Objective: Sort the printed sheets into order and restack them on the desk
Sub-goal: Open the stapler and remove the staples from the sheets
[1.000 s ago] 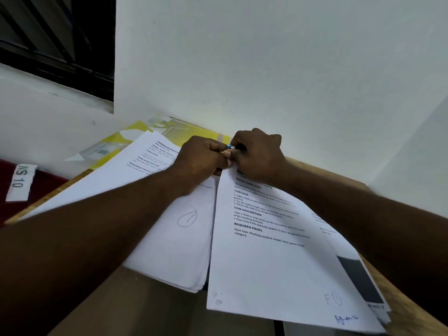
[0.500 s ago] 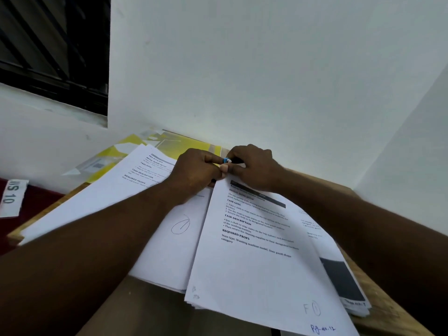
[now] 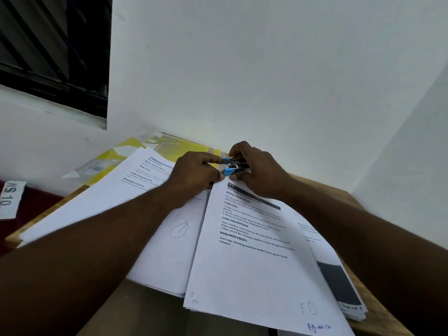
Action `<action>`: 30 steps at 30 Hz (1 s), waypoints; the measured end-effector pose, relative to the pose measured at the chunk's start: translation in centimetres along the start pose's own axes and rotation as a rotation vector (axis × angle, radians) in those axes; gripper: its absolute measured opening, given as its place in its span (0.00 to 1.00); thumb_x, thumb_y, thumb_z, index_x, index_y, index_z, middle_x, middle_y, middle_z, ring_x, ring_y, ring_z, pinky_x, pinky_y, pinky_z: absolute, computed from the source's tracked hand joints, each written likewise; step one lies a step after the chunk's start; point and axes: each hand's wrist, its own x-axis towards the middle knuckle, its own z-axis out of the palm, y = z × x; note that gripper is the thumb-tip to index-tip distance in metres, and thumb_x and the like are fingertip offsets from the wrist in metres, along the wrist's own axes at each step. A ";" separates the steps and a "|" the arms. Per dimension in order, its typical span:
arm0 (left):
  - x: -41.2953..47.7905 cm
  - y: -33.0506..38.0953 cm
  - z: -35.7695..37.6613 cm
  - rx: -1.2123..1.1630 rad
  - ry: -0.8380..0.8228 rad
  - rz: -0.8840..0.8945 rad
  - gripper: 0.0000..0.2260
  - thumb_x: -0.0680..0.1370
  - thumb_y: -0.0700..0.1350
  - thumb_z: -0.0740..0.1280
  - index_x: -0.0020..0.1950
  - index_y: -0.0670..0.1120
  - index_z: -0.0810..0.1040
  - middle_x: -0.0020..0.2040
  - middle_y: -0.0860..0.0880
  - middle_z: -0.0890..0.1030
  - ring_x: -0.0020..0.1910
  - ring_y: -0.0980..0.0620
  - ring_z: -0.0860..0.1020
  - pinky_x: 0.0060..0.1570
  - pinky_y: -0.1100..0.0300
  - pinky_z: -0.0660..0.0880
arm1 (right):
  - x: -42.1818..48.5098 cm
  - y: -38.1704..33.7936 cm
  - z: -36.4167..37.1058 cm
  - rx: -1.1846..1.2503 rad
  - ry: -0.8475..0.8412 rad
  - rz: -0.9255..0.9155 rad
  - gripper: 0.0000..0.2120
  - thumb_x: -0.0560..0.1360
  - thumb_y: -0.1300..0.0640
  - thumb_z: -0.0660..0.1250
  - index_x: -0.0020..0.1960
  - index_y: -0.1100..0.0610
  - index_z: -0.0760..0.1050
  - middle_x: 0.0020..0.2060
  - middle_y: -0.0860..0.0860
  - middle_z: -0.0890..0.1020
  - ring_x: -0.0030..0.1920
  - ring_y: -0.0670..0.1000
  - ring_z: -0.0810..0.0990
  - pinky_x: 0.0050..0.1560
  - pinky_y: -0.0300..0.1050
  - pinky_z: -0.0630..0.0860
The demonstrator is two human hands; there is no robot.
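Printed sheets [image 3: 254, 275] fan out under your forearms in two loose piles. Your left hand [image 3: 194, 175] and right hand [image 3: 259, 175] meet at the sheet's top corner, both gripping a blue-tipped tool [image 3: 231, 166]. Likely risk: a hard tug tears that corner or skews the piles

A small blue-and-black tool [image 3: 232, 166] sits in the grip. Just left of the grip lies a yellow printed folder [image 3: 169, 147]. Far left, a white label [image 3: 11, 198] reading "WS 10" lies on a dark red surface [image 3: 36, 200]. Above left is a dark barred window [image 3: 53, 49]; a white wall [image 3: 266, 69] stands behind.
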 end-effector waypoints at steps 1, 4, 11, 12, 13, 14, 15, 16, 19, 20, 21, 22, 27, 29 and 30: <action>0.0 0.0 0.0 -0.004 -0.002 -0.002 0.19 0.71 0.35 0.79 0.60 0.49 0.87 0.41 0.48 0.87 0.36 0.53 0.84 0.41 0.58 0.83 | 0.0 0.1 -0.1 0.007 0.008 -0.009 0.21 0.74 0.57 0.77 0.62 0.53 0.72 0.51 0.47 0.84 0.50 0.55 0.80 0.57 0.60 0.76; -0.1 0.1 0.1 -0.011 -0.005 -0.010 0.17 0.71 0.35 0.78 0.57 0.49 0.88 0.39 0.48 0.87 0.35 0.53 0.84 0.41 0.57 0.84 | -0.3 0.3 -0.5 0.007 0.028 -0.037 0.20 0.74 0.55 0.78 0.60 0.55 0.72 0.50 0.48 0.85 0.47 0.55 0.82 0.52 0.55 0.78; 0.1 -0.1 0.1 -0.032 0.003 -0.029 0.15 0.70 0.35 0.78 0.54 0.47 0.89 0.40 0.46 0.87 0.36 0.50 0.85 0.45 0.53 0.85 | -0.5 0.6 -0.5 -0.089 0.133 -0.143 0.15 0.75 0.52 0.78 0.56 0.54 0.77 0.46 0.46 0.85 0.45 0.54 0.82 0.46 0.49 0.76; 0.1 -0.1 0.1 -0.030 0.004 -0.029 0.15 0.70 0.35 0.78 0.54 0.47 0.89 0.40 0.46 0.87 0.37 0.50 0.84 0.44 0.53 0.85 | -0.5 0.5 -0.5 -0.101 0.135 -0.157 0.14 0.75 0.52 0.78 0.56 0.54 0.77 0.47 0.46 0.85 0.45 0.54 0.82 0.45 0.48 0.74; 0.1 -0.1 0.1 -0.029 0.004 -0.030 0.15 0.70 0.35 0.78 0.55 0.47 0.88 0.41 0.46 0.86 0.37 0.50 0.84 0.44 0.54 0.84 | -0.4 0.5 -0.4 -0.108 0.133 -0.159 0.14 0.75 0.52 0.78 0.56 0.54 0.78 0.47 0.47 0.85 0.45 0.54 0.81 0.44 0.47 0.73; 0.2 -0.1 0.1 -0.027 0.004 -0.029 0.15 0.70 0.35 0.78 0.54 0.47 0.88 0.41 0.46 0.86 0.38 0.50 0.83 0.44 0.55 0.84 | -0.3 0.5 -0.4 -0.116 0.128 -0.156 0.14 0.75 0.52 0.78 0.56 0.54 0.77 0.47 0.47 0.85 0.44 0.54 0.81 0.44 0.46 0.72; 0.2 -0.2 0.1 -0.023 0.003 -0.028 0.14 0.70 0.36 0.78 0.54 0.47 0.88 0.41 0.47 0.86 0.38 0.51 0.83 0.43 0.56 0.83 | -0.2 0.4 -0.4 -0.125 0.121 -0.152 0.14 0.75 0.53 0.78 0.56 0.55 0.77 0.46 0.47 0.85 0.44 0.55 0.81 0.43 0.46 0.71; 0.2 -0.2 0.1 -0.019 0.002 -0.025 0.14 0.70 0.36 0.78 0.53 0.47 0.88 0.41 0.48 0.86 0.37 0.52 0.82 0.41 0.57 0.81 | -0.2 0.5 -0.4 -0.133 0.114 -0.150 0.14 0.75 0.53 0.77 0.56 0.55 0.76 0.45 0.48 0.85 0.43 0.56 0.80 0.42 0.47 0.70; 0.2 -0.1 0.2 -0.008 0.009 -0.016 0.12 0.70 0.36 0.77 0.51 0.47 0.88 0.37 0.50 0.84 0.34 0.55 0.80 0.37 0.61 0.77 | -0.1 0.4 -0.7 -0.160 0.107 -0.141 0.14 0.76 0.52 0.77 0.56 0.55 0.76 0.44 0.49 0.85 0.43 0.57 0.80 0.42 0.50 0.73; 0.2 -0.1 0.2 -0.005 0.015 -0.012 0.11 0.71 0.36 0.77 0.50 0.48 0.88 0.37 0.50 0.84 0.33 0.55 0.80 0.36 0.61 0.77 | 0.0 0.3 -0.8 -0.168 0.103 -0.141 0.14 0.76 0.52 0.76 0.56 0.55 0.76 0.45 0.50 0.85 0.44 0.58 0.81 0.43 0.51 0.74; 0.2 -0.1 0.2 -0.004 0.020 -0.009 0.11 0.70 0.36 0.77 0.49 0.49 0.88 0.37 0.50 0.84 0.34 0.54 0.80 0.37 0.60 0.78 | 0.0 0.3 -0.8 -0.177 0.096 -0.144 0.14 0.77 0.52 0.76 0.56 0.55 0.76 0.45 0.51 0.85 0.44 0.58 0.81 0.44 0.52 0.75; 0.2 0.0 0.2 -0.002 0.022 -0.006 0.10 0.70 0.36 0.77 0.46 0.50 0.88 0.37 0.50 0.85 0.34 0.54 0.81 0.38 0.58 0.80 | 0.1 0.3 -0.8 -0.189 0.084 -0.143 0.13 0.77 0.52 0.75 0.57 0.55 0.75 0.46 0.52 0.86 0.45 0.59 0.81 0.44 0.52 0.76; 0.2 -0.2 0.2 0.016 -0.003 -0.004 0.07 0.69 0.36 0.78 0.38 0.49 0.87 0.36 0.45 0.85 0.33 0.51 0.80 0.44 0.51 0.83 | 0.4 -0.2 -0.7 -0.289 0.011 -0.132 0.10 0.80 0.55 0.69 0.58 0.56 0.73 0.48 0.54 0.83 0.46 0.60 0.78 0.42 0.51 0.69; 0.2 -0.2 0.2 0.028 0.002 -0.003 0.07 0.68 0.36 0.77 0.39 0.49 0.88 0.36 0.45 0.86 0.33 0.51 0.80 0.44 0.50 0.83 | 0.5 -0.4 -0.6 -0.328 -0.018 -0.130 0.10 0.79 0.57 0.68 0.59 0.57 0.72 0.49 0.54 0.82 0.47 0.61 0.78 0.44 0.53 0.73; 0.2 -0.2 0.2 0.029 0.006 -0.006 0.07 0.68 0.36 0.77 0.39 0.48 0.88 0.36 0.45 0.86 0.33 0.51 0.81 0.44 0.50 0.83 | 0.5 -0.5 -0.6 -0.345 -0.030 -0.125 0.11 0.79 0.58 0.67 0.59 0.57 0.71 0.50 0.55 0.82 0.47 0.62 0.79 0.45 0.54 0.74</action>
